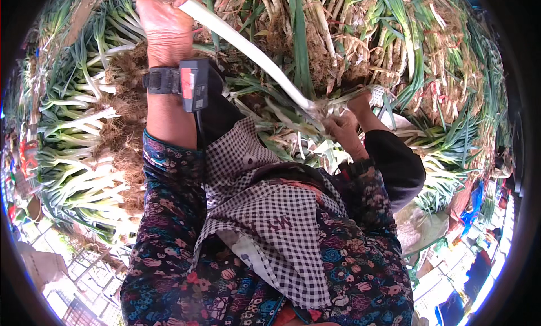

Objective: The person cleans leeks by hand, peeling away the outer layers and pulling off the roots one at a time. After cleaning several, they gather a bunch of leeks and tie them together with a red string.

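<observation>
I find little open room for moving: the left heap (84, 163), the far heap (321, 27) and the right heap (448, 143) of leeks stand around, with loose leaves (290, 148) between. I count three heaps, their leeks too many for counting, and one white leek (248, 49) slanting between two hands. The left hand (163, 13), partly cut by my view, closes around one end; the right hand (341, 129) pinches the root end.
</observation>
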`<state>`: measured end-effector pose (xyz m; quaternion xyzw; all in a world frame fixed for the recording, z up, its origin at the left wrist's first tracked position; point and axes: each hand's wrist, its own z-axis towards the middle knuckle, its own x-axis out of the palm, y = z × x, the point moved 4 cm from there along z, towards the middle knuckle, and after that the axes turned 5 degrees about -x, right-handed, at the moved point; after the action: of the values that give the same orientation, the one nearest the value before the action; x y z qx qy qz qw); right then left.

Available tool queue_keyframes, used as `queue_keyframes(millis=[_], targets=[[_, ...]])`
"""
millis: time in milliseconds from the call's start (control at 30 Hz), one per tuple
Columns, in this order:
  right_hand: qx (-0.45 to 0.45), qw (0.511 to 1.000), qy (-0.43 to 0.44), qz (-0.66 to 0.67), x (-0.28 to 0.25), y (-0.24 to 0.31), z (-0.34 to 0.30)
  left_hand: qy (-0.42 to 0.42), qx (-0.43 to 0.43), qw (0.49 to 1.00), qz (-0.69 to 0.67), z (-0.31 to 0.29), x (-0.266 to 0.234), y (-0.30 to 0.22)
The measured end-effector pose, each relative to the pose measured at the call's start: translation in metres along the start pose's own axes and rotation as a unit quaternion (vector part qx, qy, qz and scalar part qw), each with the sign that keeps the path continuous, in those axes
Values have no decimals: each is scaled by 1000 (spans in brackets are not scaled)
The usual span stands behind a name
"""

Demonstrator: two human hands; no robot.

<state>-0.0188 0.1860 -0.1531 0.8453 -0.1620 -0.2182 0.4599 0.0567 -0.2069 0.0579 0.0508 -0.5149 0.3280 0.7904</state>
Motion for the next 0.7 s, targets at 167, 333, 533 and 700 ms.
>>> queue_keyframes(millis=[167,333,533,700], targets=[[-83,857,187,-472,-45,-152,-14,-101,36,994,15,4,-15,-8],[-152,944,-165,-243,-26,37,17,-109,5,987,116,-4,-64,-27],[-438,851,-182,-225,58,188,38,-328,-22,916,231,-8,-58,45],[-316,900,-63,-292,58,100,23,-319,-14,924,209,-17,-66,13]])
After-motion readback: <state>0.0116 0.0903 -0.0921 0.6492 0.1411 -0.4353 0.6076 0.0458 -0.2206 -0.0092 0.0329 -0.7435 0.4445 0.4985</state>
